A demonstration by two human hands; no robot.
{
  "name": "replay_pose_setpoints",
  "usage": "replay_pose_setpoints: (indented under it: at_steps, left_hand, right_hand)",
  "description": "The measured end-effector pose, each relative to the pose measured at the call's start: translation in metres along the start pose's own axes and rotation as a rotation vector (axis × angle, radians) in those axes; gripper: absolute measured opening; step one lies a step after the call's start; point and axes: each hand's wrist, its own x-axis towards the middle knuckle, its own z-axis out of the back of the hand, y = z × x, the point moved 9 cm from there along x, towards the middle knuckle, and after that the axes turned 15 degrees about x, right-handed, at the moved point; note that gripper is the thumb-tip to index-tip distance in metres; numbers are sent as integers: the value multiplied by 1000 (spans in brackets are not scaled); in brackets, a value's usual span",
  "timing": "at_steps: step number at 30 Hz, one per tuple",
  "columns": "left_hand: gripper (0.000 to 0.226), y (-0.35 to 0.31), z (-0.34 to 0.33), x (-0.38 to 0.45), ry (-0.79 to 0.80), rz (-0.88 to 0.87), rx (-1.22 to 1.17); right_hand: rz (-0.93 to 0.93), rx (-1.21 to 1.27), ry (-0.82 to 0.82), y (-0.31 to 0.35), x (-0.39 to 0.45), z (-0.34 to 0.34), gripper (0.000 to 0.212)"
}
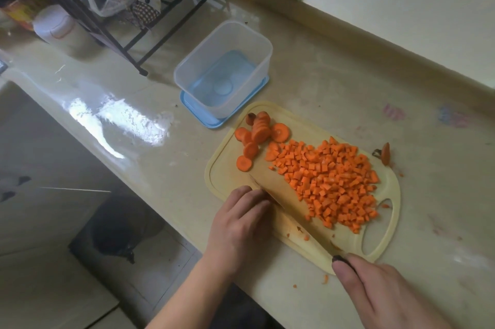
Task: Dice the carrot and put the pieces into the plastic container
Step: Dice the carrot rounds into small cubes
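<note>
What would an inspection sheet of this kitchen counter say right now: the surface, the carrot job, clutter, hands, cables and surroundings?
Surface: beige counter, glossy, with a few carrot crumbs near its front edge.
Job's things: cutting board carries a diced carrot pile and uncut carrot rounds; plastic container has no carrot in it and stands on a blue lid; knife lies low across the board.
Clutter: carrot end beside the board.
Hands: left hand rests at the blade; right hand grips the handle.
Cables: nothing seen.
Surroundings: wire rack with bags, white jar, floor below.
</note>
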Motion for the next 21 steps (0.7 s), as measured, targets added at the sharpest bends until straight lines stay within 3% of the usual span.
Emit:
replay_pose_setpoints:
  at_steps: [3,12,15,21]
  left_hand:
    - [16,-1,4,4,-19,9,-6]
    - [17,-2,6,3,-35,20,34]
    - [18,0,4,3,-25,29,21]
    - [12,2,8,2,-51,57,-11]
  right_hand:
    - [-27,-37,44,-6,7,-6,98]
    - [-27,-130,68,-3,12,-10,108]
    - [1,-176,60,1,13,-16,100]
    - [18,-31,11,-3,10,-7,94]
